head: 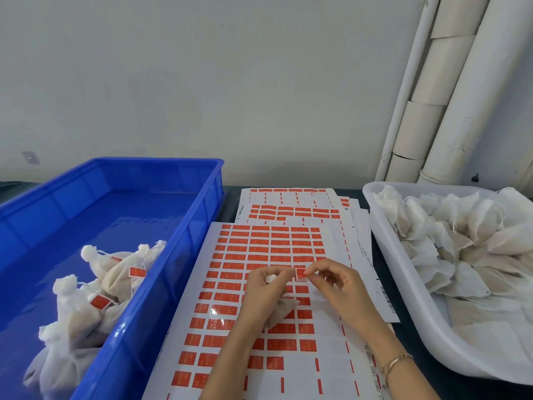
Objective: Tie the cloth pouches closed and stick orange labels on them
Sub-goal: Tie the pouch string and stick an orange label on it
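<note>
While the left hand [264, 287] curls its fingers round the gathered neck of a soft, gauzy white cloth pouch [281, 310], whose limp body sags onto the glossy label sheet [326, 330], the right hand [337, 287] pinches a small rectangular orange label [300, 274] between thumb and forefinger, just beside the pouch's top. Finished pouches [86, 307], bunched at the neck and bearing orange labels, lie heaped in the near corner of the smooth blue plastic crate [184, 241]. Crumpled untied pouches [450, 243] fill the white plastic tub [415, 284] on the right.
</note>
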{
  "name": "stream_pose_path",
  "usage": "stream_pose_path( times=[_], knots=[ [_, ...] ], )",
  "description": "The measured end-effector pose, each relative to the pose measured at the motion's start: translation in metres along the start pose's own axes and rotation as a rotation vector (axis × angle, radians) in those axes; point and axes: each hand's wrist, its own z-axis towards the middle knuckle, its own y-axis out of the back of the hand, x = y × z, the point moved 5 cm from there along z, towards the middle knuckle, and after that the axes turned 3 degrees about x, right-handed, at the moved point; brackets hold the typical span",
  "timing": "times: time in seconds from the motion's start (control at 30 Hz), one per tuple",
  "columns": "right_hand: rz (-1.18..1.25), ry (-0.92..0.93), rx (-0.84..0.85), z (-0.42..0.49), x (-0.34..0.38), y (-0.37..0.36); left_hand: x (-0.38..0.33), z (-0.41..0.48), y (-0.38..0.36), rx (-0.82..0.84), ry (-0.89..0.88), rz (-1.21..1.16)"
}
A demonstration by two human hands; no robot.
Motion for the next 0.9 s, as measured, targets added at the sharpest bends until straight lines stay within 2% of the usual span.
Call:
stream_pose_path(
  times=[0.33, 0.53, 0.73, 0.9],
  knots=[
    [-0.133, 0.083, -0.04, -0.0037, 0.0051, 0.0003, -0.001, 0.0, 0.0, 0.006, -0.054, 0.029],
    [0.161, -0.05, -0.128, -0.002, 0.0001, 0.0052, -0.0043, -0.0012, -0.0009, 0.026, -0.099, 0.057],
    [0.092, -0.088, -0.141, -0.0026, -0.0016, 0.0056, -0.0021, -0.0007, -0.0023, 0.044, -0.103, 0.04],
    [0.032, -0.103, -0.101, -0.0012, -0.0029, 0.0009, -0.0054, -0.0029, -0.0037, 0.065, -0.175, 0.083]
  ],
)
